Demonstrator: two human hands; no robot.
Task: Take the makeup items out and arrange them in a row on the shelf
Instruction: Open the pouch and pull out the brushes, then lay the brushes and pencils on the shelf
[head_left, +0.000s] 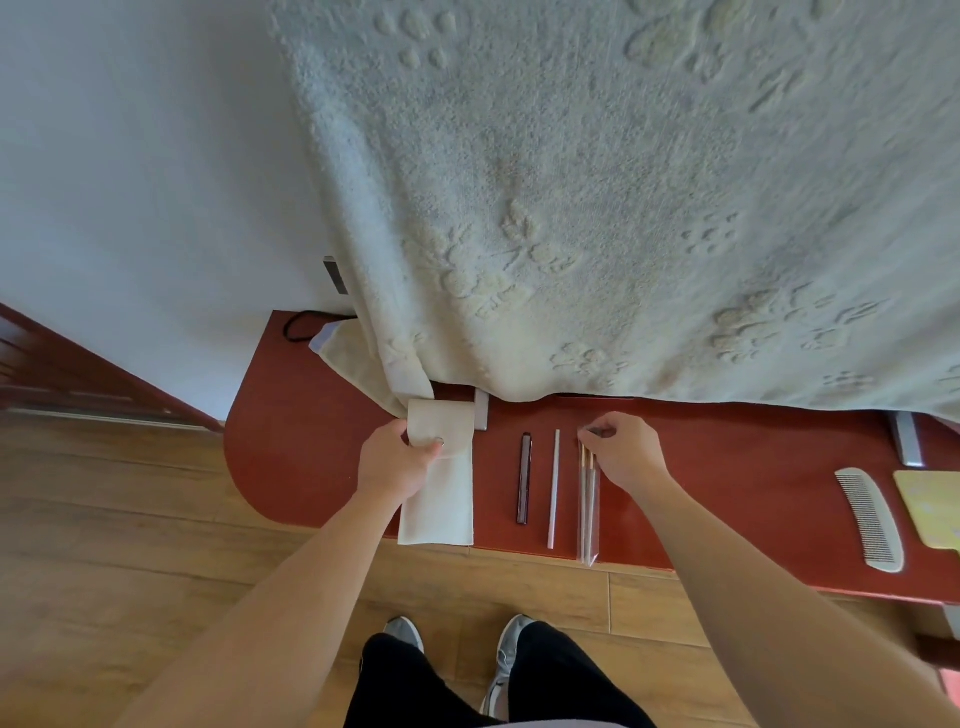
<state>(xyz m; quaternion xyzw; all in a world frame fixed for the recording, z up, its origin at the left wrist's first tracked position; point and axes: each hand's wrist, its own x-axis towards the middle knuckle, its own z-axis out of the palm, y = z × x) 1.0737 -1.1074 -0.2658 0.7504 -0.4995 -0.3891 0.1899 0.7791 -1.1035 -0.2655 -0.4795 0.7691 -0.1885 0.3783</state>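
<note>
Red shelf: left hand grips pouch, right hand pinches edge-overhanging sleeve.

Both bare forearms reach forward. The left hand grips the pouch flap; just right of it, the right hand pinches the clear packet's top end.

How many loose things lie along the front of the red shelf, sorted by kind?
Cloth pouch: 1
Single sticks: 2, the dark stick and the pale stick
Clear sleeve of pencils: 1
Comb: 1
Yellow card: 1
Total: 6
</note>
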